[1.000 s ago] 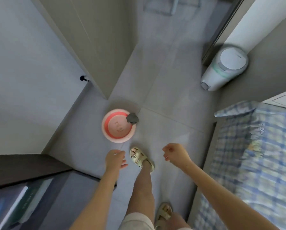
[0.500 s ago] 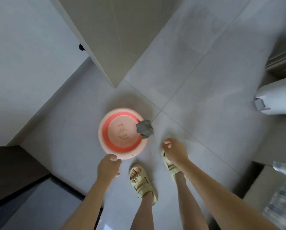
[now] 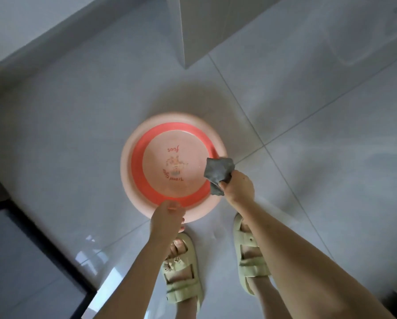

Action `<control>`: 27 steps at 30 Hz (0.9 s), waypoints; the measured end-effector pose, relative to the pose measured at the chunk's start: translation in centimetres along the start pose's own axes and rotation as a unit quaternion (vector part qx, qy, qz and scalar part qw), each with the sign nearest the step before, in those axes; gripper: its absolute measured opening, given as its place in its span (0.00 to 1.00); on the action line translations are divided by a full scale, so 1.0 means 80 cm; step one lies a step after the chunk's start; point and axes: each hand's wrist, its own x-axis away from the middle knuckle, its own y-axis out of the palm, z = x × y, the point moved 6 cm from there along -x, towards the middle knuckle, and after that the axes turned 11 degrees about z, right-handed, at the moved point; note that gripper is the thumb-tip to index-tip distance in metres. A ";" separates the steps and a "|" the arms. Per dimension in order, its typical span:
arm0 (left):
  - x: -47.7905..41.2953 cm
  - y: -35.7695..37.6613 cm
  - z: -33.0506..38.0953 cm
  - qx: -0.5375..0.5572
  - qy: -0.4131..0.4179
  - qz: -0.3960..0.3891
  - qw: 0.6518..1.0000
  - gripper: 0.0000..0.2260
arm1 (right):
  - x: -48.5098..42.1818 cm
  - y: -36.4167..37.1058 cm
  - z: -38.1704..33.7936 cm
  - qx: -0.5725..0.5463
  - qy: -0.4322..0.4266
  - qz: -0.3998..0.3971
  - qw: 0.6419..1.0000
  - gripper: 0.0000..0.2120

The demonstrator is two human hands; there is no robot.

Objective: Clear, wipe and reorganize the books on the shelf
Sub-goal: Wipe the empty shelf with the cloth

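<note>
A grey cloth (image 3: 218,172) is pinched by the right hand (image 3: 237,187), thumb and fingers closed on its lower part. The cloth is bunched and is held at the right rim of a pink basin (image 3: 126,166), partly over the rim and partly over the red band inside. The basin is set on a pale tiled floor (image 3: 308,157), and red lettering is seen on its bottom. The left hand (image 3: 166,216) is placed over the near rim with its fingers curled. Whether the rim is gripped cannot be told. Two feet in pale green sandals (image 3: 181,275) are planted just behind the basin. A pale wall corner (image 3: 204,26) is seen beyond it.
</note>
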 end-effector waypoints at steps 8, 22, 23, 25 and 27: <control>0.114 -0.044 0.014 -0.048 0.031 0.035 0.998 0.16 | 0.116 -0.116 -0.032 0.031 -0.160 -0.044 0.986 0.12; 0.555 -0.261 0.188 0.043 0.344 0.177 0.921 0.05 | 0.463 -0.526 -0.142 -0.038 -0.324 -0.173 0.929 0.20; 0.582 -0.278 0.186 0.069 0.337 0.177 0.922 0.05 | 0.483 -0.539 -0.150 -0.020 -0.355 -0.155 0.922 0.21; 0.629 -0.306 0.175 0.119 0.323 0.165 0.924 0.04 | 0.528 -0.559 -0.167 -0.002 -0.405 -0.136 0.904 0.21; 0.678 -0.331 0.152 0.160 0.313 0.158 0.923 0.08 | 0.587 -0.570 -0.179 0.028 -0.457 -0.133 0.879 0.22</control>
